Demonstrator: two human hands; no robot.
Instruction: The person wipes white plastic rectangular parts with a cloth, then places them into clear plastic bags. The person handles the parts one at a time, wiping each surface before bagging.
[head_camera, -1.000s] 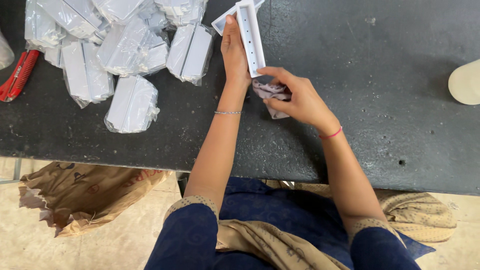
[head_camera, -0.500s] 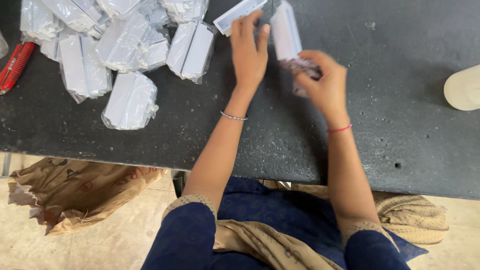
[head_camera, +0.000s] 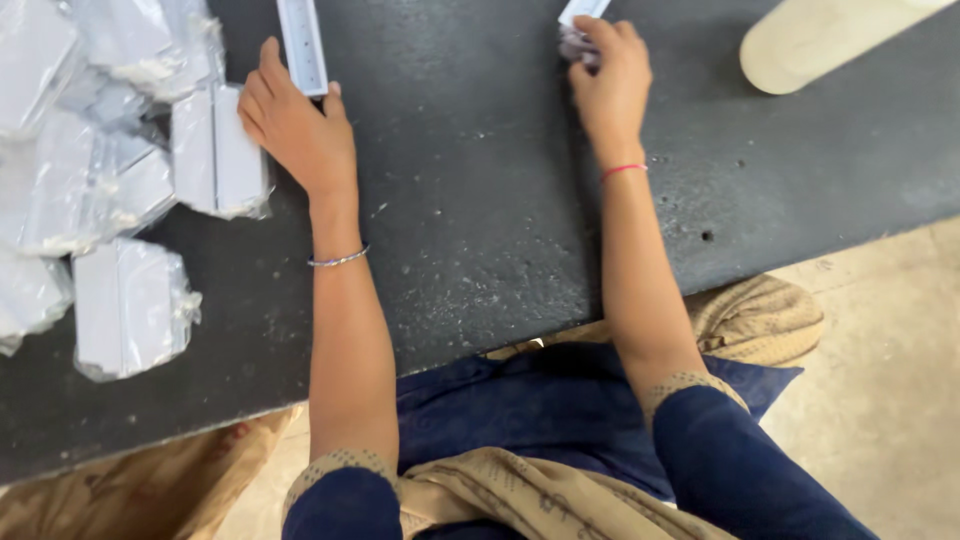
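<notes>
My left hand (head_camera: 295, 125) rests on the dark table (head_camera: 480, 220) with its fingers on the near end of a long white channel strip (head_camera: 303, 45) that runs off the top edge. Beside that hand lies a plastic-wrapped white packet (head_camera: 218, 150). My right hand (head_camera: 608, 75) is closed over a small crumpled whitish piece (head_camera: 578, 42) at the table's far side; most of that piece is hidden by the fingers. A pink thread circles my right wrist and a thin bangle my left.
Several plastic-wrapped white packets (head_camera: 95, 180) are heaped on the table's left part. A pale cream cylinder (head_camera: 820, 40) lies at the upper right. The table's front edge crosses the view above my lap, with brown cloth (head_camera: 750, 315) beside me on the floor.
My hands have moved apart: the left one went left with the white strip down to the table, the right one carried the small crumpled piece right. The camera view shifted closer.
</notes>
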